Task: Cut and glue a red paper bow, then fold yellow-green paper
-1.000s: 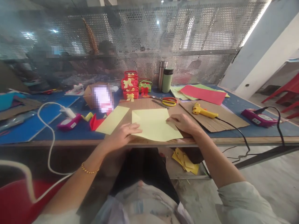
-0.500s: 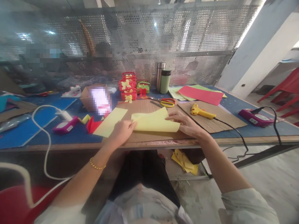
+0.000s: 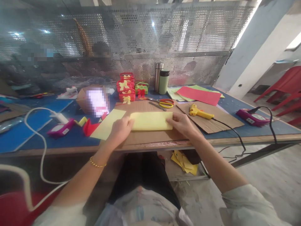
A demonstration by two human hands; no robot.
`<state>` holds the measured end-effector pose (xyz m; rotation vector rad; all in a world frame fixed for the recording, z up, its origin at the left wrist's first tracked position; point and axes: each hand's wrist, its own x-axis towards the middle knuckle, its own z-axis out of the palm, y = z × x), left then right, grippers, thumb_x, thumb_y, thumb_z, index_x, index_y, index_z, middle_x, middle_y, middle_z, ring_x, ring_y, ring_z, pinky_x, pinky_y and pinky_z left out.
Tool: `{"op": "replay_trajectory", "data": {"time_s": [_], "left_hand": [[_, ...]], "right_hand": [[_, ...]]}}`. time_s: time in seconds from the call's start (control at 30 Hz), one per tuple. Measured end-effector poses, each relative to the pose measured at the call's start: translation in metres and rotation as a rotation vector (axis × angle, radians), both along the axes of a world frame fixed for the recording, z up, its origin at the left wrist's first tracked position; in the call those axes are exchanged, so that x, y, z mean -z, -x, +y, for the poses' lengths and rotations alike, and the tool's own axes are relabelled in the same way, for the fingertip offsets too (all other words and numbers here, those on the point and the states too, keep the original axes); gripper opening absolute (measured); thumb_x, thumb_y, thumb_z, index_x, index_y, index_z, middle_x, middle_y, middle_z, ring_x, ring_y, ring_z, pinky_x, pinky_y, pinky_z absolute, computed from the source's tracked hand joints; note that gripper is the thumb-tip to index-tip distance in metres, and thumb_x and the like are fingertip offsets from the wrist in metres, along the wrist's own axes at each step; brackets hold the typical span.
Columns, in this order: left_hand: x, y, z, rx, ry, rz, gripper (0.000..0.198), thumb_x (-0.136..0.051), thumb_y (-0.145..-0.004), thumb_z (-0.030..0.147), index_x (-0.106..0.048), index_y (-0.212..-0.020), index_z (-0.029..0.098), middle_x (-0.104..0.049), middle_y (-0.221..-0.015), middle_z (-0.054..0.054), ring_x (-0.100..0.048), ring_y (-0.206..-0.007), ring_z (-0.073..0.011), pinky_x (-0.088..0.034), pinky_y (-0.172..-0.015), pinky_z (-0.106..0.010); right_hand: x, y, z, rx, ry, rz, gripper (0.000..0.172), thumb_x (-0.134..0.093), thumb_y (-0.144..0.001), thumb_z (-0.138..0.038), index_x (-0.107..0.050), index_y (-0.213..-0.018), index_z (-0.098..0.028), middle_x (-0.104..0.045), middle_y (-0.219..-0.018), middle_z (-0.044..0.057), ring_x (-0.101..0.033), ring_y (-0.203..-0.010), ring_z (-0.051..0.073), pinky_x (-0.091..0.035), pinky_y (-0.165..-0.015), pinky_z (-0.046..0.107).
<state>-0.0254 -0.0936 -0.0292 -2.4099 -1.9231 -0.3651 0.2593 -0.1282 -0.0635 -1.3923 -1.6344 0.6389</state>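
A pale yellow paper sheet (image 3: pixel 151 121) lies folded in half on a brown cardboard mat (image 3: pixel 150 136) near the table's front edge. My left hand (image 3: pixel 121 128) pinches its left end, fingers closed on the paper. My right hand (image 3: pixel 182 124) grips the right end in the same way. A second yellow sheet (image 3: pixel 107 124) lies flat just left of my left hand.
Scissors (image 3: pixel 164 102) with red and yellow handles lie behind the fold. A yellow glue gun (image 3: pixel 199 112) with a black cord rests to the right. Small gift boxes (image 3: pixel 128 89), two flasks (image 3: pixel 161 81), red and green sheets (image 3: pixel 199 94) stand further back. Paper scraps (image 3: pixel 184 161) lie under the table.
The near half of the yellow sheet was lifted and folded away from me onto the far half. Both hands moved out to the ends of the folded strip.
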Motion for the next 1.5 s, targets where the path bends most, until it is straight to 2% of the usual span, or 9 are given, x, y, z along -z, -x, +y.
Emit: {"op": "replay_trajectory", "data": {"time_s": [0.07,0.13,0.23,0.37,0.47,0.6,0.83,1.07,1.5], "left_hand": [[-0.002,-0.004,0.007,-0.003,-0.009,-0.009,0.028,-0.046,-0.102,0.033,-0.069,-0.106,0.017,-0.074,-0.084,-0.011,-0.071,-0.086,-0.0301,-0.041,-0.069,-0.032],[0.000,-0.008,0.015,-0.007,-0.008,-0.048,0.032,-0.050,-0.099,0.032,-0.065,-0.123,0.017,-0.076,-0.095,-0.012,-0.072,-0.094,-0.0313,-0.045,-0.074,-0.033],[0.005,-0.011,0.026,-0.029,0.025,-0.121,0.046,-0.053,-0.098,0.031,-0.056,-0.141,0.017,-0.076,-0.115,-0.014,-0.071,-0.109,-0.0329,-0.050,-0.086,-0.035],[0.012,-0.011,0.033,-0.035,0.078,-0.180,0.051,-0.053,-0.098,0.031,-0.051,-0.148,0.018,-0.073,-0.126,-0.014,-0.069,-0.120,-0.0333,-0.052,-0.098,-0.038],[0.014,-0.011,0.032,-0.033,0.057,-0.194,0.056,-0.050,-0.099,0.025,-0.045,-0.154,0.016,-0.071,-0.132,-0.015,-0.068,-0.124,-0.0326,-0.051,-0.105,-0.040],[0.013,-0.014,0.032,-0.038,0.055,-0.170,0.063,-0.048,-0.098,0.020,-0.036,-0.160,0.013,-0.074,-0.127,-0.016,-0.069,-0.122,-0.0335,-0.051,-0.105,-0.043],[0.010,-0.013,0.036,-0.035,0.053,-0.106,0.057,-0.046,-0.097,0.020,-0.048,-0.154,0.016,-0.074,-0.129,-0.015,-0.068,-0.125,-0.0346,-0.051,-0.107,-0.045],[0.013,-0.015,0.038,-0.045,0.036,-0.072,0.059,-0.044,-0.098,0.021,-0.045,-0.156,0.015,-0.073,-0.133,-0.018,-0.069,-0.123,-0.0363,-0.052,-0.106,-0.047],[0.017,-0.018,0.040,-0.069,0.043,-0.062,0.064,-0.046,-0.096,0.020,-0.039,-0.159,0.011,-0.068,-0.138,-0.024,-0.066,-0.130,-0.0385,-0.050,-0.108,-0.048]], "right_hand": [[-0.001,0.008,0.012,0.149,0.023,-0.302,0.023,-0.062,-0.088,-0.037,-0.070,-0.084,-0.016,-0.074,-0.083,0.008,-0.067,-0.079,0.024,-0.043,-0.066,0.030],[-0.006,0.015,0.020,0.232,0.074,-0.561,0.015,-0.061,-0.088,-0.029,-0.069,-0.085,-0.017,-0.073,-0.084,0.008,-0.066,-0.080,0.024,-0.038,-0.064,0.030],[-0.010,0.023,0.023,0.291,0.163,-0.705,0.020,-0.060,-0.091,-0.031,-0.068,-0.104,-0.019,-0.076,-0.095,0.009,-0.069,-0.088,0.027,-0.037,-0.065,0.031],[-0.003,0.022,0.021,0.319,0.161,-0.688,0.050,-0.059,-0.093,-0.038,-0.053,-0.138,-0.018,-0.077,-0.105,0.010,-0.071,-0.100,0.030,-0.043,-0.074,0.033],[0.004,0.016,0.020,0.292,0.146,-0.640,0.054,-0.056,-0.092,-0.033,-0.047,-0.143,-0.015,-0.078,-0.104,0.010,-0.071,-0.100,0.029,-0.045,-0.077,0.034],[0.005,0.009,0.022,0.263,0.137,-0.571,0.052,-0.056,-0.089,-0.028,-0.048,-0.139,-0.018,-0.078,-0.099,0.007,-0.071,-0.095,0.026,-0.046,-0.076,0.032],[-0.003,0.015,0.029,0.319,0.219,-0.575,0.038,-0.062,-0.091,-0.035,-0.053,-0.124,-0.020,-0.076,-0.109,0.009,-0.071,-0.105,0.027,-0.047,-0.081,0.033],[-0.003,0.018,0.033,0.392,0.235,-0.608,0.036,-0.063,-0.091,-0.040,-0.056,-0.120,-0.021,-0.074,-0.116,0.012,-0.069,-0.109,0.030,-0.049,-0.085,0.035],[-0.005,0.019,0.036,0.422,0.251,-0.598,0.032,-0.064,-0.087,-0.038,-0.061,-0.114,-0.022,-0.074,-0.111,0.012,-0.070,-0.104,0.030,-0.049,-0.080,0.034]]}}
